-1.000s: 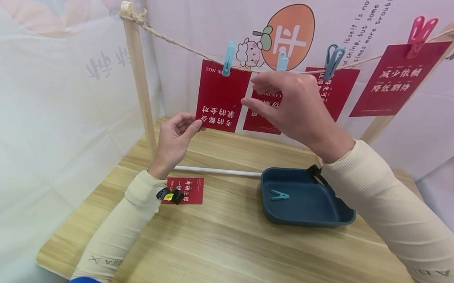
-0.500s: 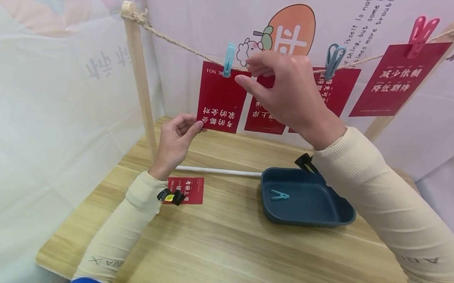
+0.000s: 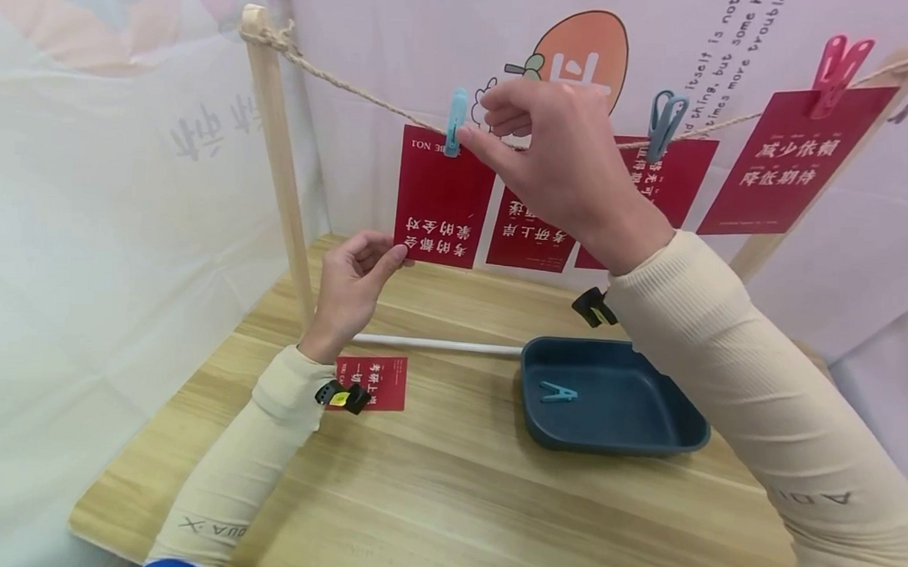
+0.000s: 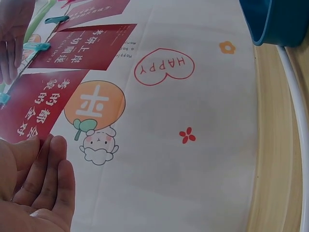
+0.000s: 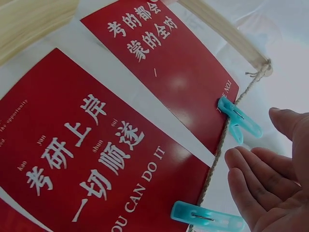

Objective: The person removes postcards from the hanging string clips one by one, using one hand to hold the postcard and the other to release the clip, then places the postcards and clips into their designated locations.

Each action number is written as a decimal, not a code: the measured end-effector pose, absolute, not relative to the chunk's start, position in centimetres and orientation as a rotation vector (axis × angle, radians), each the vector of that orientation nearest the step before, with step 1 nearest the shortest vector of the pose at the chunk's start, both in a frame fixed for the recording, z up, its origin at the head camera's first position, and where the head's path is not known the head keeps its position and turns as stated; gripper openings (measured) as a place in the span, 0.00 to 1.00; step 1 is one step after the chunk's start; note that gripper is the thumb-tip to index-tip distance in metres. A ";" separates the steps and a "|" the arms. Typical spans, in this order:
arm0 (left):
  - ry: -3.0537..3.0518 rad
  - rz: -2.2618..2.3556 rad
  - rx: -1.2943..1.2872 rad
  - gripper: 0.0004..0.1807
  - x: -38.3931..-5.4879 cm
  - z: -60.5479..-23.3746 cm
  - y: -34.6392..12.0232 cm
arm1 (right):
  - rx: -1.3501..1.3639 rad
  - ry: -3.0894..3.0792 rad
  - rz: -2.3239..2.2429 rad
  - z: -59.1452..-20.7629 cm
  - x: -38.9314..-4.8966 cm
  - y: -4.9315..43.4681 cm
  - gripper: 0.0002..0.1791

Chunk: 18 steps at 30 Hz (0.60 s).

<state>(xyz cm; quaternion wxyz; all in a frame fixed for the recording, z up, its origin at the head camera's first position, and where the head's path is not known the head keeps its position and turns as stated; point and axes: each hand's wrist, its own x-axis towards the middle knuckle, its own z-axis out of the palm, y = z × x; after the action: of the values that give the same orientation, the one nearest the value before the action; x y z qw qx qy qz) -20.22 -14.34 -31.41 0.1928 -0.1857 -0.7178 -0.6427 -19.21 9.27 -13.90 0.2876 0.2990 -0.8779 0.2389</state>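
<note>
At the left of the rope hangs a red card (image 3: 444, 195) with white characters, clipped by a light blue clothespin (image 3: 455, 121). My left hand (image 3: 349, 288) pinches its lower corner between thumb and fingers; the left wrist view shows the card (image 4: 36, 104) held at that corner. My right hand (image 3: 556, 158) is raised beside the light blue clothespin (image 5: 237, 120), thumb and fingers spread apart with nothing between them. Behind that hand hangs a second red card (image 3: 531, 236), its clothespin (image 5: 207, 217) hidden in the head view but visible in the right wrist view.
Further right along the rope (image 3: 348, 88) hang more red cards, one under a grey-blue clothespin (image 3: 666, 124), one under a pink clothespin (image 3: 839, 76). A dark blue tray (image 3: 613, 446) holds a teal clothespin (image 3: 558, 392). Another red card (image 3: 379, 385) lies on the wooden table (image 3: 431, 500).
My right hand has moved left along the rope, from in front of the second card to the leftmost clothespin. My left hand keeps its pinch on the card, nearly still.
</note>
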 end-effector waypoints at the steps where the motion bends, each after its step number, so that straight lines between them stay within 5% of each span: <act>1: -2.019 -1.798 -0.519 0.12 -20.2 -31.4 -14.4 | 0.791 -2.353 0.640 -13.8 -19.3 9.2 0.27; 18: -2.029 -1.779 -0.529 0.12 -20.3 -31.3 -14.4 | 0.711 -2.453 0.665 -12.0 -20.9 7.5 0.27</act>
<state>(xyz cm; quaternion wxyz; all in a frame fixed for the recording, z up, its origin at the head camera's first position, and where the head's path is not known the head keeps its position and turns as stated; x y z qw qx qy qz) -20.35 -14.36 -31.28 0.1946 -0.1886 -0.7238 -0.6346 -20.86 7.52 -11.98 0.2487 0.2610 -0.9002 0.2442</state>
